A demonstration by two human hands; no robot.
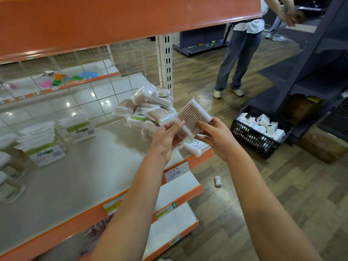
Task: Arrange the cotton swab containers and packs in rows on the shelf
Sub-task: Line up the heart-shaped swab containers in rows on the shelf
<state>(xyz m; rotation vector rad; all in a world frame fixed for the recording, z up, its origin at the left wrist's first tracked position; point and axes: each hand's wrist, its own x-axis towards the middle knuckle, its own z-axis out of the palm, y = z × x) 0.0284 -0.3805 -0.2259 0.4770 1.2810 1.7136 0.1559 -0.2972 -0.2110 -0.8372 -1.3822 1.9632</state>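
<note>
A flat clear pack of wooden-stick cotton swabs (194, 115) hangs above the shelf's right end, tilted, held between both hands. My left hand (166, 138) grips its lower left side, fingers curled over the pack. My right hand (214, 136) holds its lower right corner. Behind it a loose heap of swab packs (148, 108) lies at the shelf's right end. One pack (195, 147) lies at the front edge under my hands. Stacked packs with green labels (43, 142) stand on the left, with another stack (79, 129) behind.
The beige shelf board (90, 176) has an orange front lip with price tags. An orange shelf (113, 21) hangs overhead. A person (239, 59) stands on the wood floor to the right, near a black crate of white boxes (258, 132). A small white item (217, 181) lies on the floor.
</note>
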